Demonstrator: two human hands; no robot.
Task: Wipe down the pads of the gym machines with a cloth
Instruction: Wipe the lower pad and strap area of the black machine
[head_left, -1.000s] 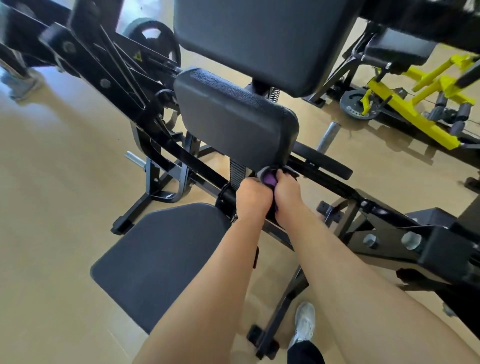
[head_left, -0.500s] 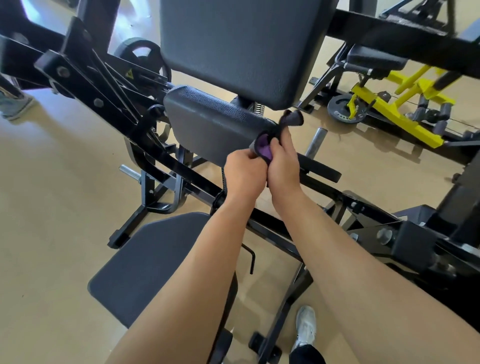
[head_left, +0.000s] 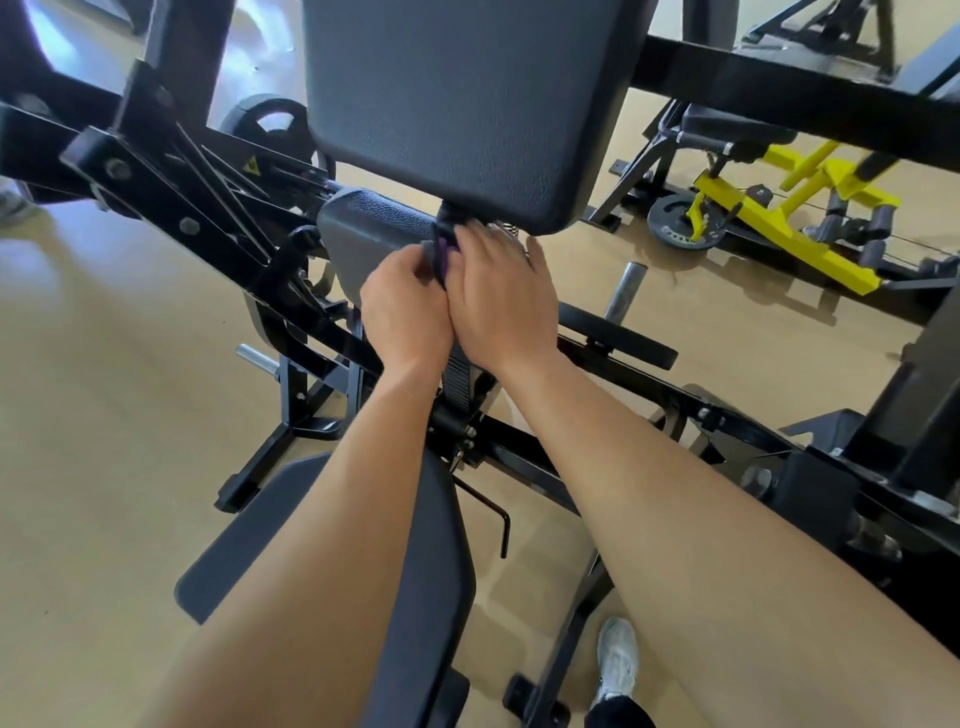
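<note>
— What has changed in the last half second?

— Both hands have climbed. The left grip (head_left: 405, 312) and right grip (head_left: 501, 301) were at the right-hand end of the lower pad (head_left: 374, 223). Now they sit at its top, close under the bottom edge of the upper pad (head_left: 467, 104). The loose tail of cloth that stuck up above the right grip no longer shows.

— Where is the cloth?

— The cloth (head_left: 442, 254), purple with dark folds, is bunched between the two grips, against the top of the lower pad and just below the big one.

— Is it held?

— The left grip's fingers are curled and pinch its left edge. The right grip lies over it with blurred fingers, so I cannot tell whether it clasps or only presses.

— And the surfaces?

— Both pads are dark grey with a pebbled, leather-look skin and rounded corners. The upper is a broad slab, the lower smaller and thicker. The seat pad (head_left: 244, 551) is flat and matte. The frame (head_left: 171, 208) is black square tube with bolt heads, and a round bare-metal peg (head_left: 257, 358) juts out to the left. The floor (head_left: 104, 415) is smooth, glossy tan.
</note>
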